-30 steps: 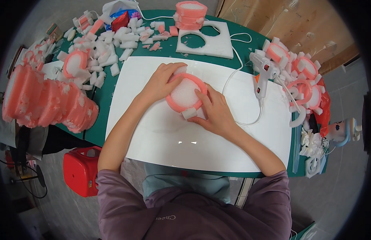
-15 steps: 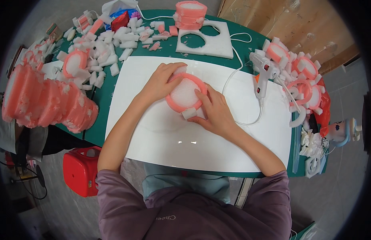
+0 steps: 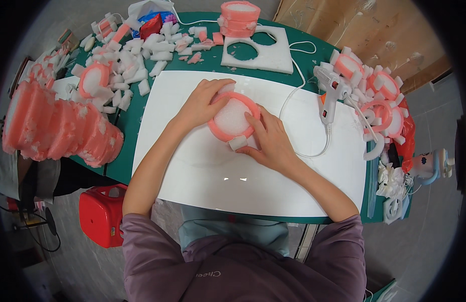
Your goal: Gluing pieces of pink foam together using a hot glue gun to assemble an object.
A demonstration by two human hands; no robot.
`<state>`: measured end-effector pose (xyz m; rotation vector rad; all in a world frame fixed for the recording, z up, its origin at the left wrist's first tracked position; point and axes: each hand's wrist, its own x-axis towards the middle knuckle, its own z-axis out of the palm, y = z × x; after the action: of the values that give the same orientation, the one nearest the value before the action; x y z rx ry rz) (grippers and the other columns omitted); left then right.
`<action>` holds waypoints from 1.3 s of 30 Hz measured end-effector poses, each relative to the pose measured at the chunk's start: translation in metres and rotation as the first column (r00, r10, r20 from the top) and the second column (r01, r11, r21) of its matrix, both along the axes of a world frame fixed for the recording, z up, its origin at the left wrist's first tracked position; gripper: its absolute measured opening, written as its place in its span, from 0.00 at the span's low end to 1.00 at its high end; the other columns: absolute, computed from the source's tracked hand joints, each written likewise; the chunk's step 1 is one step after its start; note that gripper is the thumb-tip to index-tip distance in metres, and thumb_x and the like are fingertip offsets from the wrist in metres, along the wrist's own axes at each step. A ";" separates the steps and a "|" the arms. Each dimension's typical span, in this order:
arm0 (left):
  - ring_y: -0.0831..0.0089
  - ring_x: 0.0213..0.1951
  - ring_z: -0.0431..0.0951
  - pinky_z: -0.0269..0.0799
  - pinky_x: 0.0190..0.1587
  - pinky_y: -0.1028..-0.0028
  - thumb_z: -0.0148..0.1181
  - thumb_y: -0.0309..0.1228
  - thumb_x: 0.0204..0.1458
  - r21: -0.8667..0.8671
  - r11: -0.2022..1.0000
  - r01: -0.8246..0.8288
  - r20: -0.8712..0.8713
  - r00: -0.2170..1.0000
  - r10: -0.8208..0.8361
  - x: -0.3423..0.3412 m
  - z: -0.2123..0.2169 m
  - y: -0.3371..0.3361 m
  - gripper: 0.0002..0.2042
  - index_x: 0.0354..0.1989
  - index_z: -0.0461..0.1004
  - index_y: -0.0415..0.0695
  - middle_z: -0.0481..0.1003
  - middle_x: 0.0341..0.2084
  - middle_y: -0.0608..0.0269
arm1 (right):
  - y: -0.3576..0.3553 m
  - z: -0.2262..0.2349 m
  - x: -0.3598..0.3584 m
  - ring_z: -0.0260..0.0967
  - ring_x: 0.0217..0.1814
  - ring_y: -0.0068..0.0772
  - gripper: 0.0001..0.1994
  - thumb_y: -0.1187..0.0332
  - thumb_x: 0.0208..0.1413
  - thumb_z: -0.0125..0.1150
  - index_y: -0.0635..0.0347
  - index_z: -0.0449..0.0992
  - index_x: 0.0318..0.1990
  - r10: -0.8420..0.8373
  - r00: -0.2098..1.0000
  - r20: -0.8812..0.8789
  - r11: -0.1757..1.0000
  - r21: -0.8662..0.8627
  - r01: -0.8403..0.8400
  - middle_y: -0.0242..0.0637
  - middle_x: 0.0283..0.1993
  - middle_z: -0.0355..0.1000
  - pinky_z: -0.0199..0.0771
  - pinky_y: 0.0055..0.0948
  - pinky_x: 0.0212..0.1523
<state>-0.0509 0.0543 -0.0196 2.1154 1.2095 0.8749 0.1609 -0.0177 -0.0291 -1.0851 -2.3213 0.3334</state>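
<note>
Over the middle of a white board [image 3: 202, 176], both hands grip a round foam piece [image 3: 232, 117] with a white centre and a pink rim. My left hand [image 3: 205, 103] is closed on its upper left, the fingers curled round a small white block at the rim. On the right side, my right hand [image 3: 271, 138] holds the rim between thumb and fingers. The thumb lies beside a small white foam block [image 3: 238, 143] on the lower edge. A white hot glue gun [image 3: 331, 93] stands to the right of my hands, its cable looping across the board.
Tall stacks of pink-rimmed foam discs [image 3: 57, 126] stand at the left. White foam scraps [image 3: 135, 68] are heaped at the back left. A foam sheet with round holes [image 3: 278, 50] lies at the back. More pink foam pieces [image 3: 384, 85] crowd the right. A red stool [image 3: 99, 216] is below.
</note>
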 end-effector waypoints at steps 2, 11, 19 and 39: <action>0.62 0.42 0.67 0.64 0.48 0.69 0.53 0.30 0.47 0.013 1.000 0.006 0.007 1.000 -0.006 0.000 0.000 0.000 0.18 0.50 0.70 0.44 0.72 0.44 0.58 | 0.000 0.000 0.000 0.52 0.58 0.59 0.36 0.55 0.40 0.69 0.64 0.62 0.55 0.001 1.000 -0.003 1.000 -0.002 -0.001 0.58 0.58 0.52 0.55 0.45 0.57; 0.62 0.43 0.66 0.64 0.48 0.70 0.53 0.30 0.47 -0.021 1.000 -0.003 -0.008 1.000 0.003 0.000 0.003 -0.001 0.19 0.50 0.70 0.44 0.71 0.45 0.59 | 0.000 0.001 0.000 0.52 0.58 0.59 0.36 0.55 0.39 0.69 0.64 0.62 0.55 -0.003 1.000 -0.002 1.000 -0.003 0.003 0.58 0.58 0.52 0.55 0.45 0.57; 0.64 0.43 0.68 0.66 0.47 0.71 0.53 0.30 0.48 0.000 1.000 0.009 -0.028 1.000 -0.009 -0.002 0.002 0.000 0.18 0.50 0.69 0.45 0.71 0.44 0.57 | 0.001 0.000 0.000 0.52 0.58 0.58 0.36 0.55 0.39 0.69 0.63 0.61 0.55 0.006 1.000 -0.001 1.000 0.005 -0.005 0.58 0.58 0.52 0.55 0.45 0.57; 0.64 0.41 0.68 0.65 0.46 0.70 0.54 0.30 0.47 0.007 1.000 0.003 -0.008 1.000 -0.002 -0.001 0.001 0.001 0.19 0.50 0.70 0.45 0.72 0.43 0.58 | 0.001 -0.002 0.000 0.53 0.58 0.58 0.35 0.54 0.40 0.68 0.65 0.62 0.54 0.007 1.000 -0.004 1.000 0.008 -0.007 0.58 0.58 0.52 0.55 0.44 0.56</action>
<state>-0.0514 0.0549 -0.0183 2.1274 1.2091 0.8721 0.1613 -0.0170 -0.0307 -1.0714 -2.3211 0.3289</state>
